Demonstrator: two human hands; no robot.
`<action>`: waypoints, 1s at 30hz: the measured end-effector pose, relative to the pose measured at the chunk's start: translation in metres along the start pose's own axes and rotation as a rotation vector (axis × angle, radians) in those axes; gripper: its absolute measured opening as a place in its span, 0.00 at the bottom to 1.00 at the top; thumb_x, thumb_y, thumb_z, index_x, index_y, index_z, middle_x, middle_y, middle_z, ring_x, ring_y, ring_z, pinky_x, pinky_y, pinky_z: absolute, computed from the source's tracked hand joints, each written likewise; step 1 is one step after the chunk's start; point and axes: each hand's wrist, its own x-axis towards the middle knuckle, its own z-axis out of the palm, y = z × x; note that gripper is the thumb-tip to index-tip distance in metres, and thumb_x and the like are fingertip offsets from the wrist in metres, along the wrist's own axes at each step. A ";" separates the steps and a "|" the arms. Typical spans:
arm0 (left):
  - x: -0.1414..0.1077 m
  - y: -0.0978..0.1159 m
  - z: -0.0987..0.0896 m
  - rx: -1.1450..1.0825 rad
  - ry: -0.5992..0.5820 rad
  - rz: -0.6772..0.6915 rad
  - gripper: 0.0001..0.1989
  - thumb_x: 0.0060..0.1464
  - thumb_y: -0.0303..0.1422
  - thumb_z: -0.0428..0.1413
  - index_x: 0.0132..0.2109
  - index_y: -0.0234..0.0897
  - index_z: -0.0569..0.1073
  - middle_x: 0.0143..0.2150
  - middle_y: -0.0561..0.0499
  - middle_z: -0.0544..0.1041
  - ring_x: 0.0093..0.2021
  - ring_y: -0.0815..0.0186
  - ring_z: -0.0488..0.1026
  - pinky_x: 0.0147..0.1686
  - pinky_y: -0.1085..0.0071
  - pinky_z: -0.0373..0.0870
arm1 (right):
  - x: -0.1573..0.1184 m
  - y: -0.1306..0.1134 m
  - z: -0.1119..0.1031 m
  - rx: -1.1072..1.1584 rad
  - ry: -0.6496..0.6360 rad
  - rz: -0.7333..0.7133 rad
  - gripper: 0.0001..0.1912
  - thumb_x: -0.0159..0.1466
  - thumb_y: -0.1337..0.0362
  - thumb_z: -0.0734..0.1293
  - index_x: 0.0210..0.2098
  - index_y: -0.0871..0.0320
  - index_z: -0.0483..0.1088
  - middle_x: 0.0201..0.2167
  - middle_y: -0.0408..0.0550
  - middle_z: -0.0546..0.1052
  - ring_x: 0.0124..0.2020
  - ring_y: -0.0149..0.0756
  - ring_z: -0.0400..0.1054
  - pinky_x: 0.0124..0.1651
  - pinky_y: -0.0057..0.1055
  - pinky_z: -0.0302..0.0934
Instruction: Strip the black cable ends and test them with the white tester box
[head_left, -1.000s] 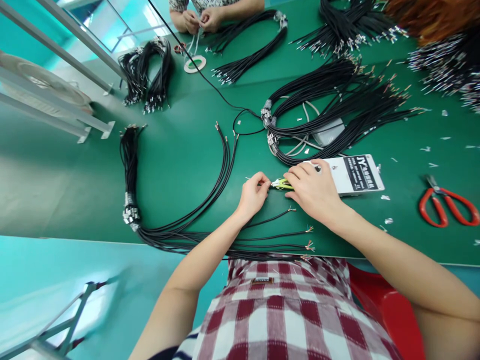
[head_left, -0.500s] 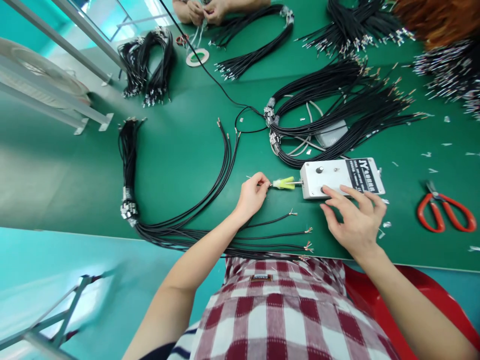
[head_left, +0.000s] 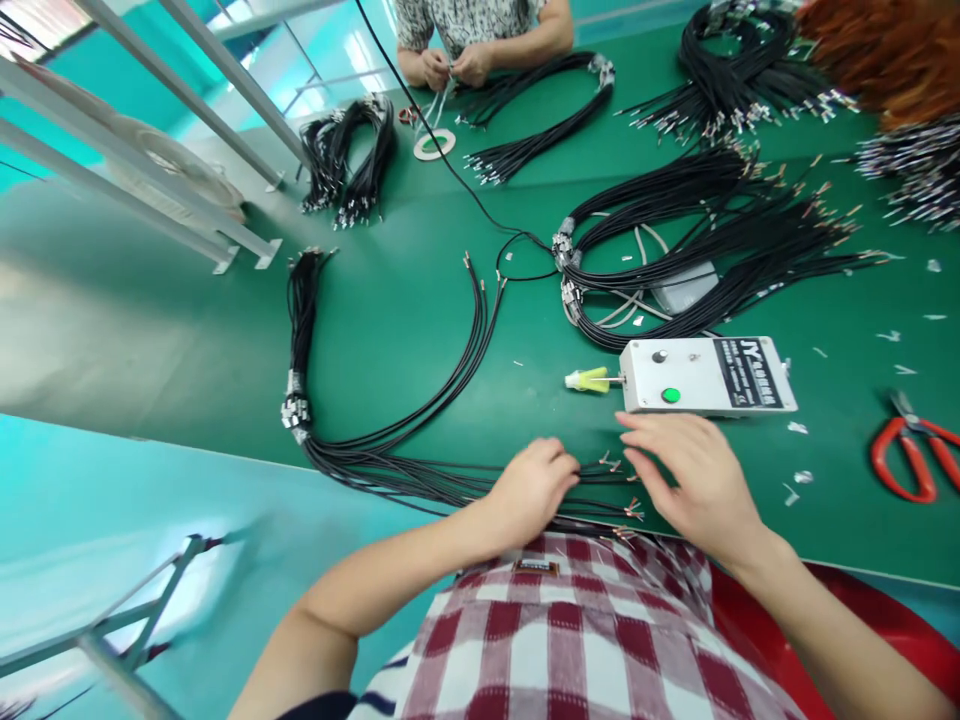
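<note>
My left hand (head_left: 534, 488) lies over the bundle of black cables (head_left: 390, 474) at the table's front edge, fingers curled; whether a cable is pinched is hidden. The cables' stripped ends (head_left: 634, 510) fan out between my hands. My right hand (head_left: 686, 470) hovers just below the white box (head_left: 705, 372), fingers apart and holding nothing. On the box are a black knob and a green button (head_left: 671, 395). A yellow tip (head_left: 589, 380) sticks out of its left side, with no cable at it.
Red-handled cutters (head_left: 911, 455) lie at the right. Looped black cable bundles (head_left: 675, 180) cover the back right, with another bundle (head_left: 349, 160) at the back left. A white tape ring (head_left: 434, 145) lies near another person's hands (head_left: 457, 67). Metal rails stand at the left.
My left hand has moved from the yellow tip down to the cables. My right hand has come off the box, uncovering the green button. The view has shifted.
</note>
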 end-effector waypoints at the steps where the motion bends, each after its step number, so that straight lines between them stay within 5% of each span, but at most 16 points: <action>1: -0.008 0.004 0.002 0.048 -0.094 0.046 0.10 0.63 0.27 0.51 0.38 0.35 0.77 0.39 0.43 0.78 0.41 0.59 0.75 0.44 0.64 0.71 | 0.002 -0.005 0.002 0.060 -0.081 -0.010 0.09 0.68 0.67 0.65 0.48 0.54 0.70 0.51 0.50 0.80 0.50 0.41 0.74 0.53 0.42 0.64; 3: -0.016 0.004 0.000 -0.031 -0.326 0.144 0.10 0.63 0.26 0.51 0.37 0.36 0.77 0.37 0.47 0.79 0.37 0.64 0.76 0.41 0.70 0.71 | 0.004 -0.013 0.007 0.166 -0.259 -0.013 0.11 0.70 0.66 0.63 0.51 0.54 0.71 0.51 0.49 0.80 0.50 0.39 0.74 0.52 0.40 0.65; 5: -0.012 -0.008 -0.015 -0.158 -0.380 0.146 0.09 0.63 0.27 0.52 0.36 0.38 0.77 0.34 0.51 0.79 0.33 0.68 0.75 0.36 0.74 0.70 | 0.004 -0.021 0.011 0.247 -0.431 -0.005 0.12 0.71 0.64 0.61 0.51 0.53 0.71 0.49 0.47 0.80 0.48 0.38 0.74 0.50 0.38 0.66; 6: -0.007 -0.018 -0.025 -0.171 -0.297 0.089 0.09 0.63 0.28 0.52 0.37 0.38 0.76 0.33 0.52 0.79 0.32 0.68 0.75 0.36 0.75 0.70 | 0.003 -0.024 0.012 0.273 -0.503 -0.002 0.12 0.72 0.64 0.60 0.50 0.53 0.72 0.47 0.47 0.80 0.47 0.38 0.74 0.49 0.38 0.67; 8: 0.010 -0.041 -0.048 0.003 0.111 -0.118 0.10 0.65 0.29 0.50 0.37 0.37 0.75 0.35 0.49 0.78 0.35 0.65 0.75 0.37 0.72 0.70 | 0.002 -0.030 0.014 0.299 -0.607 -0.006 0.13 0.73 0.64 0.58 0.46 0.52 0.73 0.44 0.46 0.80 0.44 0.37 0.73 0.47 0.38 0.66; 10: 0.028 -0.064 -0.068 0.243 0.371 -0.281 0.05 0.62 0.27 0.52 0.39 0.37 0.73 0.40 0.45 0.77 0.41 0.60 0.74 0.44 0.66 0.70 | 0.001 -0.033 0.014 0.301 -0.661 -0.007 0.14 0.73 0.63 0.56 0.44 0.52 0.73 0.42 0.46 0.79 0.42 0.37 0.72 0.47 0.38 0.66; 16: 0.052 -0.089 -0.087 0.379 0.434 -0.393 0.08 0.55 0.21 0.52 0.31 0.37 0.68 0.34 0.44 0.72 0.38 0.58 0.72 0.42 0.63 0.68 | 0.002 -0.033 0.012 0.294 -0.680 0.027 0.14 0.74 0.63 0.55 0.43 0.52 0.72 0.41 0.45 0.78 0.42 0.37 0.71 0.49 0.39 0.64; 20: 0.044 -0.074 -0.087 0.271 0.422 -0.375 0.06 0.53 0.23 0.53 0.32 0.38 0.65 0.29 0.52 0.69 0.30 0.65 0.69 0.34 0.69 0.66 | 0.001 -0.028 0.011 0.298 -0.628 0.055 0.14 0.73 0.63 0.56 0.45 0.52 0.72 0.43 0.46 0.79 0.44 0.38 0.72 0.50 0.39 0.64; 23: 0.036 -0.047 -0.081 -0.091 0.397 -0.280 0.03 0.57 0.27 0.52 0.39 0.38 0.65 0.28 0.56 0.67 0.28 0.69 0.67 0.30 0.73 0.64 | 0.002 -0.022 0.010 0.293 -0.544 0.104 0.13 0.73 0.62 0.57 0.47 0.52 0.73 0.45 0.47 0.80 0.46 0.39 0.73 0.51 0.40 0.65; 30: 0.026 0.026 -0.052 -0.483 0.157 0.017 0.08 0.64 0.35 0.53 0.46 0.36 0.70 0.37 0.51 0.74 0.36 0.69 0.71 0.39 0.73 0.68 | 0.019 -0.018 0.001 0.461 -0.132 0.391 0.09 0.69 0.58 0.64 0.44 0.53 0.75 0.42 0.46 0.81 0.43 0.37 0.75 0.49 0.34 0.68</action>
